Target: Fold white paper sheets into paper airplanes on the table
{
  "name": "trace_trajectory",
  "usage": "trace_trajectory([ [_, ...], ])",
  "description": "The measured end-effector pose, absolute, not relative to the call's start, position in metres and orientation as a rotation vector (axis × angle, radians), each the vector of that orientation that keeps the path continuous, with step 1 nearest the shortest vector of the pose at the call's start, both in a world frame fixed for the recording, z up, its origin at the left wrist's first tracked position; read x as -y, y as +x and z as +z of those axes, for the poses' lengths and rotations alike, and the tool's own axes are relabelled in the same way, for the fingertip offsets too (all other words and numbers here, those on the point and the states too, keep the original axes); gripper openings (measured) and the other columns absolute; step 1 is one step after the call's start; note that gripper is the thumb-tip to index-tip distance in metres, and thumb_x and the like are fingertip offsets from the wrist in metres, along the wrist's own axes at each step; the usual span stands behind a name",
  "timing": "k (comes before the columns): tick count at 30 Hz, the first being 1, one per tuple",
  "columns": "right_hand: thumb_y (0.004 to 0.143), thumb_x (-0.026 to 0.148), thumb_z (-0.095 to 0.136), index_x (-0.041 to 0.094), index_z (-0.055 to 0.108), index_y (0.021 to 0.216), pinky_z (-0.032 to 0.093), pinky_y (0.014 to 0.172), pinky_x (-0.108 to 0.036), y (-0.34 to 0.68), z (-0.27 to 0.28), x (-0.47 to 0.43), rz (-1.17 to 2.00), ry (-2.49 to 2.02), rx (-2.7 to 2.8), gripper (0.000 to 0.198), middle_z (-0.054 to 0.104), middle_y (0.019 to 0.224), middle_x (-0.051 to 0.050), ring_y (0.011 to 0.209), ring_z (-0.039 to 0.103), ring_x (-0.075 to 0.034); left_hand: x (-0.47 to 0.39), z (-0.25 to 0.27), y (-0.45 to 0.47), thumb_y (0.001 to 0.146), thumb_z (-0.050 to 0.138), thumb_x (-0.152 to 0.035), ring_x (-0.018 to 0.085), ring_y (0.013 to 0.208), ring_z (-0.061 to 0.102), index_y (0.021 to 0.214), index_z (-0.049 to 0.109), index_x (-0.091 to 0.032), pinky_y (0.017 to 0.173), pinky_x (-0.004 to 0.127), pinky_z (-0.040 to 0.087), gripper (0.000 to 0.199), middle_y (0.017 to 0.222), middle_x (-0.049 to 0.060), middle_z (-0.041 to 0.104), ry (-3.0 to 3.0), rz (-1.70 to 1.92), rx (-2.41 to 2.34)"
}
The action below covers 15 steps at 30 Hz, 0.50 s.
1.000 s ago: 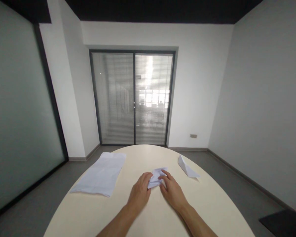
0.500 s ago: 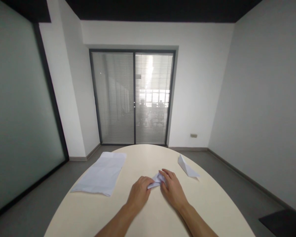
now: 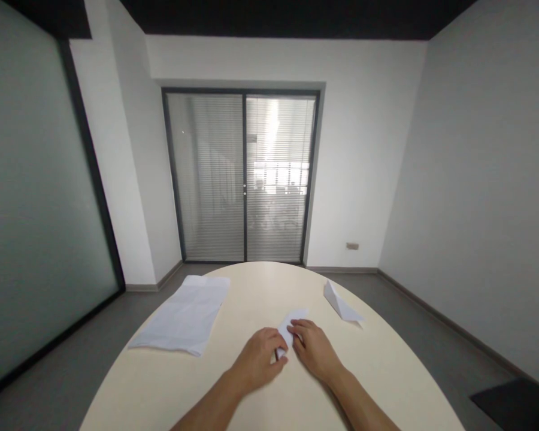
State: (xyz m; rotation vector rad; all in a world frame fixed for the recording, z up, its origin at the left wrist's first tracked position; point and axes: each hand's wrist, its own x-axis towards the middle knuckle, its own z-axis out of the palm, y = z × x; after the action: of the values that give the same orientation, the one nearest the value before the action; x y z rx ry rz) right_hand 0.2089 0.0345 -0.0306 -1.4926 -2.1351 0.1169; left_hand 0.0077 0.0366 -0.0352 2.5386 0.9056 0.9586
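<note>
A small folded white paper [image 3: 291, 322] lies flat on the cream oval table [image 3: 377, 371] in front of me. My left hand [image 3: 258, 359] presses its near end with the fingers curled over it. My right hand [image 3: 314, 347] rests beside it on the right, fingertips on the paper's edge. Only the far tip of the paper shows between the two hands.
A stack of flat white sheets [image 3: 184, 320] lies at the table's left. A finished folded paper plane [image 3: 339, 302] sits at the far right. Beyond the table are a glass sliding door with blinds [image 3: 245, 179], grey floor and white walls.
The paper, raised and loosely folded between my fingers a second ago, is now pressed flat on the table. Both hands slid slightly toward me and lower.
</note>
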Motion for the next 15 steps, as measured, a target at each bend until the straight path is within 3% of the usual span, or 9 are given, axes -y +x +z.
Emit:
trace_trajectory([
  [3,0.089,0.021,0.046,0.021,0.070,0.119,0.037,0.110,-0.037,0.208,-0.029,-0.033,0.123,-1.476,2.158,0.039,0.065,0.130,-0.009,0.124,0.054,-0.022,-0.034,-0.036,0.007,0.078,0.070,-0.022,0.023,0.109,0.058,0.097,0.067,-0.023,0.102,0.037,0.043,0.020,0.114,0.005,0.065,2.526,0.977,-0.928],
  [9,0.092,0.027,0.046,0.021,0.064,0.127,0.037,0.110,-0.040,0.205,-0.025,-0.031,0.033,-1.459,2.013,0.039,0.057,0.136,-0.012,0.127,0.050,-0.025,-0.029,-0.027,0.007,0.089,0.056,-0.022,0.021,0.109,0.059,0.103,0.065,-0.023,0.099,0.036,0.047,0.017,0.118,0.006,0.063,2.472,1.014,-1.069],
  [15,0.093,0.034,0.046,0.020,0.060,0.124,0.047,0.087,-0.034,0.200,-0.013,-0.026,0.098,-1.512,1.924,0.037,0.069,0.098,-0.008,0.094,0.064,-0.023,-0.029,-0.023,0.007,0.093,0.052,-0.023,0.020,0.110,0.059,0.112,0.065,-0.023,0.101,0.034,0.046,0.024,0.119,0.005,0.064,2.442,0.997,-1.080],
])
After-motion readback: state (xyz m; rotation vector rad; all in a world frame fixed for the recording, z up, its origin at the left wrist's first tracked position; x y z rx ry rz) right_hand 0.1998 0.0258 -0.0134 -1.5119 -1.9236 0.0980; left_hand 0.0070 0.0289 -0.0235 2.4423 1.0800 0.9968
